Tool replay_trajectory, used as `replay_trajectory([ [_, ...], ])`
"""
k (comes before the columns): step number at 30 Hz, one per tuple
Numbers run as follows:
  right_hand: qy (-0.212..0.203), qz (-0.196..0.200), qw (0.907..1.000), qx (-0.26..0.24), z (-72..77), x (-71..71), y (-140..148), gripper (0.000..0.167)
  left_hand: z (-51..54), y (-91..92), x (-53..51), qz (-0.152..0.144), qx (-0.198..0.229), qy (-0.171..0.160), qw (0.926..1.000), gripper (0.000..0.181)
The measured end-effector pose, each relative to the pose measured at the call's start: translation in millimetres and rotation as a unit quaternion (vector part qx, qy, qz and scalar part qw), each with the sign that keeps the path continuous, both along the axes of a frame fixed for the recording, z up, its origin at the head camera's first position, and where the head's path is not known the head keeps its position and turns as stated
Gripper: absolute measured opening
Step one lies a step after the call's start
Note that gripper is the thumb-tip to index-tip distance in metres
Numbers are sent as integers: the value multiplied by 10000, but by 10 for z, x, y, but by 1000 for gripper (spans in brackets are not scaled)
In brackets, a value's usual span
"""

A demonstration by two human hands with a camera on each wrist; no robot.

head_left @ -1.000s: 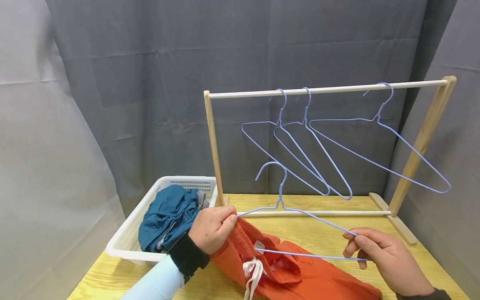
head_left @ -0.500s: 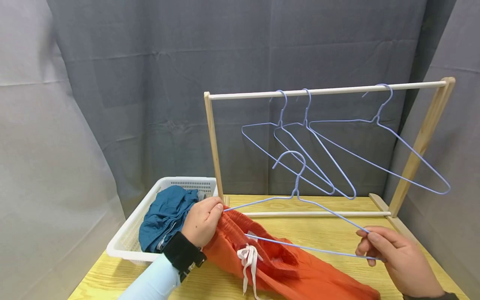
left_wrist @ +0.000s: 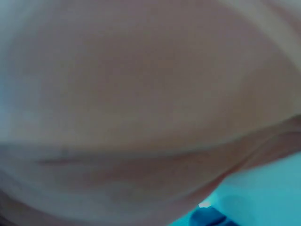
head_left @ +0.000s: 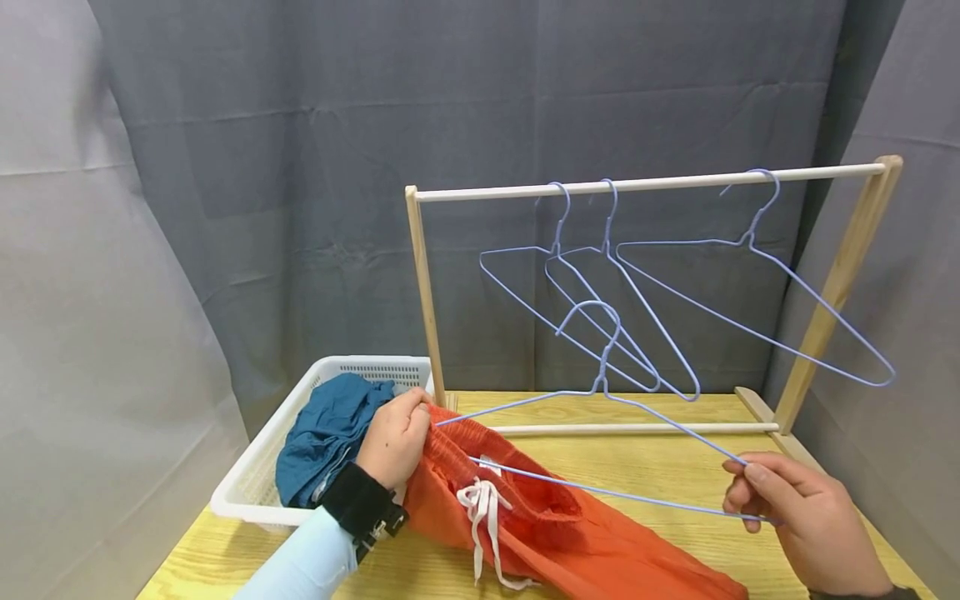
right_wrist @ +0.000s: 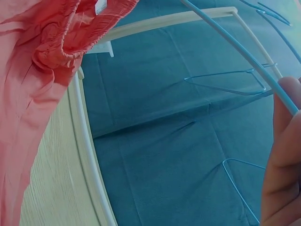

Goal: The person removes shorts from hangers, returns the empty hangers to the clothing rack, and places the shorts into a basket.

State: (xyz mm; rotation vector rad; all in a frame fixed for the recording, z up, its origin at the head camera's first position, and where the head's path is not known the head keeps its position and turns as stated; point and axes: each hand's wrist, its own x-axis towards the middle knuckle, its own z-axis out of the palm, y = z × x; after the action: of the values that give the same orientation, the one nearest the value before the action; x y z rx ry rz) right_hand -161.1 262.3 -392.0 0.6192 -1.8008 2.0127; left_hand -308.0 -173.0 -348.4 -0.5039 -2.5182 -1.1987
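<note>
My left hand [head_left: 393, 437] grips the elastic waistband of a pair of orange drawstring pants [head_left: 615, 542], whose white cord [head_left: 482, 504] hangs in front. With my right hand [head_left: 806, 517] I pinch the right end of a lavender wire hanger [head_left: 637, 406], its hook pointing up. The hanger's left end lies inside the open waistband, where its tip is hidden. In the right wrist view the pants [right_wrist: 28, 99] and the hanger wire [right_wrist: 235, 43] show apart from each other. Skin fills nearly all of the left wrist view.
Three more wire hangers [head_left: 678, 242] hang from a wooden rack [head_left: 487, 193] behind my hands. A white basket [head_left: 251, 467] with dark teal clothing [head_left: 330, 433] stands at the left. Underneath is a wood-grain table [head_left: 675, 467], with grey cloth behind and at the sides.
Both hands have moved apart: the left shifted left with the waistband, the right moved right with its hanger end. The hanger's hook moved right and slightly up.
</note>
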Motion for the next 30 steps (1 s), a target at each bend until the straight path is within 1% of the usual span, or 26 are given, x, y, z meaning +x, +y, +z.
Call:
replay_trajectory([
  [4,-81,-174,9998,3,-7,7,27,31,0,-22,-32,45,-100,-83,9999,25],
  [8,-55,-148,9997,-186,-9,18,74,35,-6,-49,-54,48,-23,-302,9995,23],
  [11,64,-80,9994,-342,-2,29,102,35,1,-54,-44,-34,-38,-394,9992,21],
  [13,50,-178,9994,-293,13,43,97,34,7,-44,-25,-100,-122,-426,9990,19],
  [15,-62,-338,9992,-188,47,54,70,31,11,-32,-10,-183,-267,-358,9988,17],
  [18,-207,-520,9982,202,107,65,15,27,-5,-4,9,-299,-403,-372,9981,14],
  [21,-287,-722,9948,657,170,70,-70,24,-32,12,26,-427,-562,-318,9970,13],
  [23,-254,-887,9905,1018,209,58,-133,24,-46,19,38,-471,-666,-239,9964,13],
  [25,-253,-1203,9825,1400,257,38,-206,23,-50,20,42,-488,-742,-150,9959,13],
  [27,-156,-1368,9764,1665,301,-2,-275,25,-49,22,45,-483,-781,-84,9957,13],
  [30,101,-1479,9719,1826,370,-79,-385,25,-45,24,51,-488,-780,-51,9957,13],
])
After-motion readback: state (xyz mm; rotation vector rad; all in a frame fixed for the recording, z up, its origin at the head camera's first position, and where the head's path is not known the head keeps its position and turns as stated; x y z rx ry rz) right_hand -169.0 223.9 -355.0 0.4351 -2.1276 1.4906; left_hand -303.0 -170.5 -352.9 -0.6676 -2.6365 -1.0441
